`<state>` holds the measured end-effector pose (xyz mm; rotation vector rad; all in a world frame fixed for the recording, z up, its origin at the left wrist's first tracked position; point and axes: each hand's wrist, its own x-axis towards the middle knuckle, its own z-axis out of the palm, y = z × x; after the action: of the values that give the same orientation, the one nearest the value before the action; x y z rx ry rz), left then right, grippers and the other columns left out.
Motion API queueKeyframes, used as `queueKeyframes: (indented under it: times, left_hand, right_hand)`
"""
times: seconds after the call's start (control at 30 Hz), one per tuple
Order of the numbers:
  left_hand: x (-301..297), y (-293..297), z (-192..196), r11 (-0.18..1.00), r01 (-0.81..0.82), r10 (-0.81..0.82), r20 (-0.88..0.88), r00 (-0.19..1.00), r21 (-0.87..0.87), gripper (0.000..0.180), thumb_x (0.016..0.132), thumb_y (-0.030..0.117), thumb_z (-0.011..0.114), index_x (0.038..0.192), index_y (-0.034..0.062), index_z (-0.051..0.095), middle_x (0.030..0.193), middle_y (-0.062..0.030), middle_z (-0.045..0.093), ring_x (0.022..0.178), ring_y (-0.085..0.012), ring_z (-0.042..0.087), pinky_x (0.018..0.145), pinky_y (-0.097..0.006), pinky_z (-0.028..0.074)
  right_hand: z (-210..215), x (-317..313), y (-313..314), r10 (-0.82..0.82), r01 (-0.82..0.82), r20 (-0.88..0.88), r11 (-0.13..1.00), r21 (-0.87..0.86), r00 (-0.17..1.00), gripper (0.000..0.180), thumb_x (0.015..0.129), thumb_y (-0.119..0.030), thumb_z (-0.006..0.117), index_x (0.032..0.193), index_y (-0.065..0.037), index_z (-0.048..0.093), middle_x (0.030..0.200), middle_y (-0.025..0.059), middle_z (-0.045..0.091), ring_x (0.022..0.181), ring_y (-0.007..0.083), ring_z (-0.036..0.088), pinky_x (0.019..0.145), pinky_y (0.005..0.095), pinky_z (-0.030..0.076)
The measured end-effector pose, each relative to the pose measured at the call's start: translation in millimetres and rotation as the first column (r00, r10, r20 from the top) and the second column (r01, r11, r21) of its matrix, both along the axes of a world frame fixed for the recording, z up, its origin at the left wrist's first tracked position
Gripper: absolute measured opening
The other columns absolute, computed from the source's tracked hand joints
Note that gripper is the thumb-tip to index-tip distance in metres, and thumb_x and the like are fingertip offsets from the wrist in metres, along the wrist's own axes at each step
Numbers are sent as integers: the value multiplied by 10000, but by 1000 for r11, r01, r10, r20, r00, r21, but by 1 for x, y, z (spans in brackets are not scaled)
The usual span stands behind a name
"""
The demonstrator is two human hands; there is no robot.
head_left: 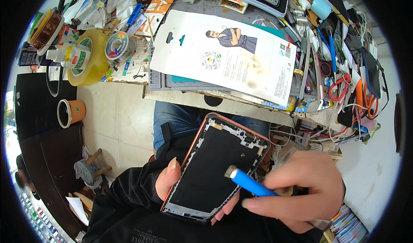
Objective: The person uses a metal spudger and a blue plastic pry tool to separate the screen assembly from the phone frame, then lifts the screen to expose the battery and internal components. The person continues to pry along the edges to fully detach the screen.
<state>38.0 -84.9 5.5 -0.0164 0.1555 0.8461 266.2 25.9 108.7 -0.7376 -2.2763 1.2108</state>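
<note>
My left hand grips an opened phone frame from its left side and from below, thumb along the edge and fingertips showing at the lower right. The frame is reddish at its rim, with a black inner panel and bits of white residue around the border. It is held tilted above my lap. In my right hand is a short blue brush, pinched between thumb and fingers. Its stubby bristles hover over or touch the black panel; which of the two I cannot tell. A metal tool also shows under that hand.
Ahead lies a cluttered workbench with a large white card on a grey mat. A yellow tape roll, a bottle and a clear tub stand left. Red-handled scissors and cables crowd the right. An orange pot is lower left.
</note>
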Motion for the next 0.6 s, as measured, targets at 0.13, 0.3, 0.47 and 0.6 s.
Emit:
queueKeyframes:
  times: [0.13, 0.3, 0.47, 0.6]
  left_hand:
    - [-7, 5, -10, 984, 126, -134, 54, 990, 124, 1244, 813, 918, 507, 1548, -62, 295, 1168, -224, 623, 912, -214, 674, 769, -319, 588]
    - [-8, 2, -13, 991, 104, -106, 19, 994, 82, 1222, 828, 901, 516, 1548, -62, 300, 1148, -196, 625, 933, -190, 671, 815, -306, 574]
    - [-8, 3, -15, 974, 150, -162, 58, 985, 168, 1207, 822, 885, 547, 1553, -44, 301, 1170, -214, 623, 988, -236, 676, 840, -350, 585]
    - [-11, 3, -17, 979, 150, -161, 77, 984, 135, 1210, 813, 869, 582, 1550, -48, 295, 1196, -237, 622, 997, -255, 680, 848, -363, 592]
  right_hand:
    - [5, -4, 3, -363, 322, 94, 899, 298, 927, 240, 823, -42, 769, 1063, -48, 765, 955, 108, 654, 630, 143, 568, 542, 275, 408]
    - [6, -12, -3, -59, 46, 98, 991, 126, 993, 179, 840, -46, 743, 1017, -46, 765, 965, 109, 645, 648, 152, 568, 551, 286, 430]
    - [14, -27, 0, -146, 156, 128, 986, -67, 981, 164, 869, -49, 725, 1025, -75, 765, 965, 85, 636, 666, 150, 573, 569, 288, 433]
    - [12, -39, -8, -413, 391, 160, 907, 156, 896, 141, 880, -44, 714, 991, -117, 761, 920, 64, 601, 704, 164, 551, 597, 289, 427]
